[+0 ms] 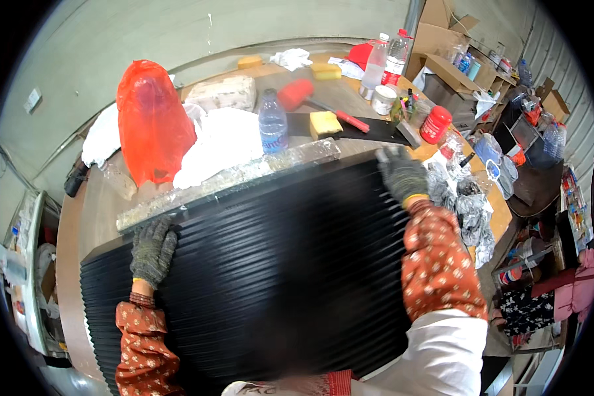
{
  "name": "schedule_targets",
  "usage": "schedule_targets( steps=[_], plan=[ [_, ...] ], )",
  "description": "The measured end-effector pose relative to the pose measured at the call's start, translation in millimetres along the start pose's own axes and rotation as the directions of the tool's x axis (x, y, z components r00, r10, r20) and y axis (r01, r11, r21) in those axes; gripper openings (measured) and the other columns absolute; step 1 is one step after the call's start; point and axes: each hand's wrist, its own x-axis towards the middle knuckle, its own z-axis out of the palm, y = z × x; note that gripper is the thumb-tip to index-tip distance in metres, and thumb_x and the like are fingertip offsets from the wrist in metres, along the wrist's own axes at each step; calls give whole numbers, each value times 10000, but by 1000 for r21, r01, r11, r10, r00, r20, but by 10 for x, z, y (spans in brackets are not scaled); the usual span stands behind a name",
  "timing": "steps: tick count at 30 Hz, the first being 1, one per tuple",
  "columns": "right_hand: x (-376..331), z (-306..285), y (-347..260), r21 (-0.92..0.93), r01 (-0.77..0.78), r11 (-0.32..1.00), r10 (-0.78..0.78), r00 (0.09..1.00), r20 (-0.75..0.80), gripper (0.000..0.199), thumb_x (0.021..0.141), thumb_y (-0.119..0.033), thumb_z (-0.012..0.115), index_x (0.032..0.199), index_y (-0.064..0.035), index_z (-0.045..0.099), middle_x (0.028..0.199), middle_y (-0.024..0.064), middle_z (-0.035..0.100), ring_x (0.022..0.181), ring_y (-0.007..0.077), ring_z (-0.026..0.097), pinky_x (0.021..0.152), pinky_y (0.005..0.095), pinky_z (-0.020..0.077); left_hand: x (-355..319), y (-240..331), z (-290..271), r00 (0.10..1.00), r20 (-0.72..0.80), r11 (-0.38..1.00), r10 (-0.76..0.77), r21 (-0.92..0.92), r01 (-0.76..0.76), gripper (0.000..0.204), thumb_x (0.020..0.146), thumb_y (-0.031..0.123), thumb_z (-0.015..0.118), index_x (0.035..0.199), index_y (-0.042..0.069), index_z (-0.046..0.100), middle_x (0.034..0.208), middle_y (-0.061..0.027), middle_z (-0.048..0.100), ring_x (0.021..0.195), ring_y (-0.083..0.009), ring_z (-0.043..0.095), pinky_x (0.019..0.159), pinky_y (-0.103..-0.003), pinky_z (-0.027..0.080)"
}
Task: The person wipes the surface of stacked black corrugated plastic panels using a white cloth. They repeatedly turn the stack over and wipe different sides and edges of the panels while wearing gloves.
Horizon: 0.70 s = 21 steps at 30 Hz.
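Nearest to us, our two forearms in red patterned sleeves rise from the lower edge onto a large black ribbed panel [277,264] that fills the middle of the view. Its long axis runs from near left to far right, its ribs along that same line, and it lies right under both hands. Our left hand [153,251], in a grey knit glove, lies flat with fingers spread on the panel's near left part, just below its upper edge. Our right hand [401,173], gloved alike, sits at the far right corner with its fingers curled over the edge; we cannot tell how firmly it grips.

Neither hand is nearer than the other; they hold opposite ends.

Along the panel's far edge runs a strip of clear wrap [231,178], touching it. Beyond, on the wooden workbench [350,99], stand a red plastic bag [153,122], a small water bottle [272,122], a yellow sponge [325,123] and a red mallet [310,99], with two taller bottles [386,59] farther right. Crumpled silver foil [465,204] lies just beside the right hand.

The panel's near edge is cut off by our body, and its underside is hidden.
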Motion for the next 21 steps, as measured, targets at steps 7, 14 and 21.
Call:
schedule_targets(
  steps=[7, 14, 21],
  plan=[
    [49, -292, -246, 17, -362, 932, 351, 914, 203, 365, 978, -345, 494, 1312, -207, 546, 1264, 134, 593, 1144, 352, 592, 854, 566, 497, 9, -15, 21, 1000, -11, 998, 8, 69, -7, 454, 1017, 372, 473, 1398, 131, 531, 1388, -174, 552, 1324, -377, 460, 1180, -526, 244],
    [-301, -1067, -2458, 326, 439, 837, -329, 881, -340, 149, 886, -216, 575, 1000, -127, 609, 914, 73, 582, 782, 241, 629, 608, 406, 504, 60, 8, 64, 1000, 6, 997, -5, 71, 4, 485, 1006, 412, 481, 1410, 148, 532, 1409, -144, 550, 1312, -376, 476, 1178, -542, 246],
    [-227, -773, -1020, 277, 322, 905, -307, 947, -98, 234, 887, -221, 568, 1099, -155, 640, 1019, 61, 613, 856, 276, 663, 680, 458, 553, -16, -95, 19, 997, 68, 998, -26, 57, 22, 514, 1017, 411, 452, 1425, 104, 513, 1434, -179, 518, 1354, -376, 431, 1201, -539, 194]
  ],
)
